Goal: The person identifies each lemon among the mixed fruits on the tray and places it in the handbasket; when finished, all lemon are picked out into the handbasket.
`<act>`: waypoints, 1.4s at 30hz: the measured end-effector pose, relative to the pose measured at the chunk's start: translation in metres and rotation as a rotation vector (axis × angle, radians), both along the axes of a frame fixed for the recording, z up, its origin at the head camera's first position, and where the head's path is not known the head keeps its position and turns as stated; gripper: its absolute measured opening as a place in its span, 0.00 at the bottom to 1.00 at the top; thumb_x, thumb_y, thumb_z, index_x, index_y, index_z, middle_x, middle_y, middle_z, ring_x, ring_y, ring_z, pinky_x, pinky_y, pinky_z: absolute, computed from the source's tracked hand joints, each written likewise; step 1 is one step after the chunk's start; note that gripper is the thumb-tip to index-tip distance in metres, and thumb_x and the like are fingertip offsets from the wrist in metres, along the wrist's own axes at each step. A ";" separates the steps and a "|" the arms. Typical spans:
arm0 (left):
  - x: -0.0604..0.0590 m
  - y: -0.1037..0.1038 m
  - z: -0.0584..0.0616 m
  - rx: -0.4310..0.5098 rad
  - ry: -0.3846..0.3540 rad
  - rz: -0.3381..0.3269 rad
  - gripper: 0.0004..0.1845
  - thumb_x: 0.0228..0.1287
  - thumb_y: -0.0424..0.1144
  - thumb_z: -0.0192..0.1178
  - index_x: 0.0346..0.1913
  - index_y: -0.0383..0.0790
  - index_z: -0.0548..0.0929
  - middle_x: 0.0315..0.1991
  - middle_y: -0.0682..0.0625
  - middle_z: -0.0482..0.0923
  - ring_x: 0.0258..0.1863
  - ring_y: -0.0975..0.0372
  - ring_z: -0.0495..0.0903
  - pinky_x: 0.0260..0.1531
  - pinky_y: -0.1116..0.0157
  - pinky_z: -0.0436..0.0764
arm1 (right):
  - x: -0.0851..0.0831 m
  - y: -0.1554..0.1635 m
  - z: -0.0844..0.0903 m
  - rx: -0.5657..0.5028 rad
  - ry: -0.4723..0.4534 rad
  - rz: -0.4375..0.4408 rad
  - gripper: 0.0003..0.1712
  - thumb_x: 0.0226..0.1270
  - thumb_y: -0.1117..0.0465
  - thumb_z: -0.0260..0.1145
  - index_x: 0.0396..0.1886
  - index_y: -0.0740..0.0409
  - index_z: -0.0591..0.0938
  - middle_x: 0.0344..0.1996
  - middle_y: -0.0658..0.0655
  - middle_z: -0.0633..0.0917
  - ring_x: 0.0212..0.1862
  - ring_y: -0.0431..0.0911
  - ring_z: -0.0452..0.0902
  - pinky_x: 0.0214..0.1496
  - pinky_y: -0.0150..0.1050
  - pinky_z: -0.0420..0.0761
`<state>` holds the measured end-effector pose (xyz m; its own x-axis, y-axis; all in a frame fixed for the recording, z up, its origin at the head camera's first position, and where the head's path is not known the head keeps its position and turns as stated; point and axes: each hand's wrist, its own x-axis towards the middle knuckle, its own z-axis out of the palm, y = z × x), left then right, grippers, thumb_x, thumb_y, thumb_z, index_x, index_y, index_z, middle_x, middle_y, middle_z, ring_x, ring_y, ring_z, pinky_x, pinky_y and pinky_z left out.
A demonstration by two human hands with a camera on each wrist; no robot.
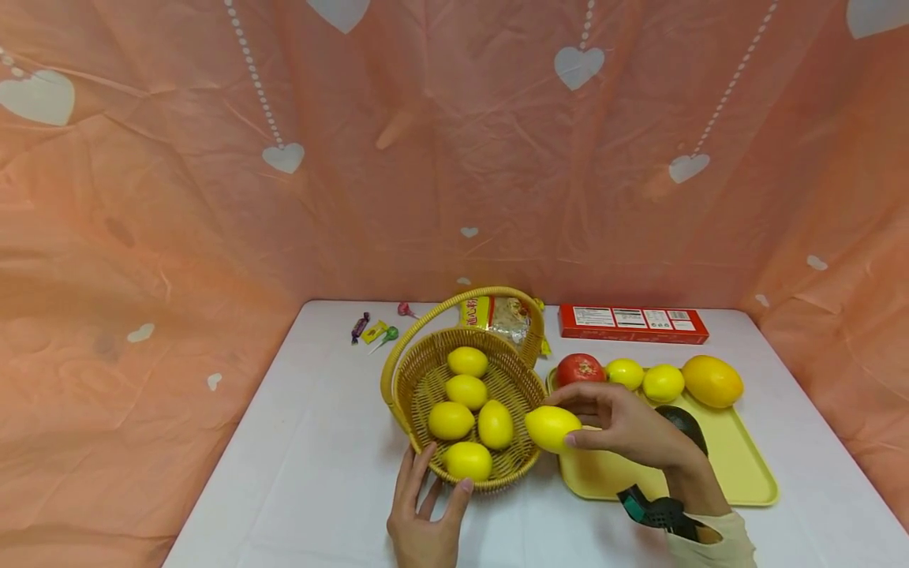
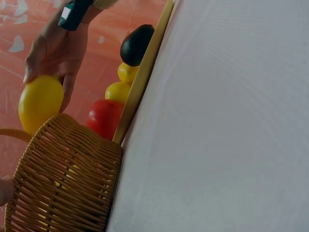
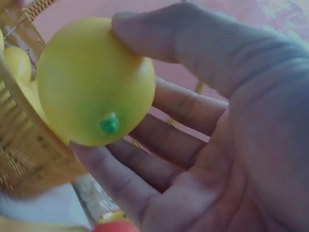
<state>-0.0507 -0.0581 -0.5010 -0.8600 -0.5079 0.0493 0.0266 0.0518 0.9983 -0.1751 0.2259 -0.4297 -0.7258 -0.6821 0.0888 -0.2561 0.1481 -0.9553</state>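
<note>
A wicker basket [image 1: 426, 371] with an arched handle stands near the middle of the white bench [image 1: 298, 442] and holds five lemons [image 1: 466, 391]. Just beside it, toward the right edge, lies a yellow tray [image 1: 738, 465] carrying a red tomato [image 1: 580, 368], two small lemons [image 1: 662, 383], a large yellow fruit [image 1: 712, 381] and a dark avocado [image 1: 682, 420].

The right hand [image 1: 628, 426] pinches a sixth lemon [image 1: 551, 427] between thumb and curled fingers, held above the gap where the basket's rim meets the tray. Its long axis runs roughly left to right across the bench; the wrist view shows its green stem end facing the palm.

The left hand [image 1: 426, 521] rests at the basket's near side, fingers spread against the weave.

Bare bench lies open to the left and along the near edge. At the far edge sit a red box [image 1: 632, 323] and some sweets [image 1: 372, 327].
</note>
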 end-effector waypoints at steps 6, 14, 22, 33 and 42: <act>0.000 -0.001 0.000 0.001 0.002 0.005 0.33 0.59 0.37 0.85 0.69 0.44 0.87 0.83 0.33 0.64 0.77 0.33 0.72 0.65 0.43 0.85 | -0.003 -0.024 -0.001 0.058 0.045 0.050 0.22 0.77 0.62 0.74 0.67 0.56 0.86 0.62 0.59 0.90 0.58 0.48 0.89 0.64 0.36 0.90; 0.001 0.000 0.001 -0.004 0.013 0.002 0.33 0.60 0.37 0.84 0.69 0.44 0.87 0.83 0.31 0.64 0.77 0.32 0.71 0.65 0.42 0.84 | -0.003 -0.050 -0.002 0.182 0.135 0.044 0.21 0.77 0.56 0.75 0.66 0.52 0.88 0.59 0.53 0.91 0.53 0.41 0.87 0.59 0.34 0.90; 0.000 0.000 -0.003 0.000 -0.007 0.003 0.33 0.60 0.38 0.84 0.70 0.45 0.86 0.83 0.34 0.64 0.78 0.36 0.72 0.65 0.47 0.86 | -0.001 -0.078 -0.003 0.278 0.161 0.077 0.21 0.71 0.55 0.79 0.61 0.49 0.91 0.52 0.47 0.92 0.48 0.41 0.83 0.56 0.35 0.89; 0.000 0.000 -0.008 -0.008 0.016 0.006 0.32 0.62 0.38 0.83 0.70 0.47 0.86 0.83 0.34 0.65 0.76 0.37 0.74 0.64 0.47 0.87 | 0.005 -0.107 -0.010 0.261 0.235 0.074 0.21 0.67 0.52 0.82 0.59 0.44 0.91 0.54 0.43 0.92 0.52 0.37 0.82 0.61 0.35 0.85; -0.001 0.000 -0.008 -0.005 0.025 0.003 0.33 0.62 0.36 0.83 0.70 0.48 0.86 0.83 0.35 0.65 0.76 0.41 0.74 0.64 0.50 0.88 | 0.007 -0.106 -0.003 0.282 0.221 0.074 0.21 0.67 0.53 0.82 0.59 0.46 0.91 0.54 0.44 0.92 0.52 0.38 0.82 0.61 0.34 0.85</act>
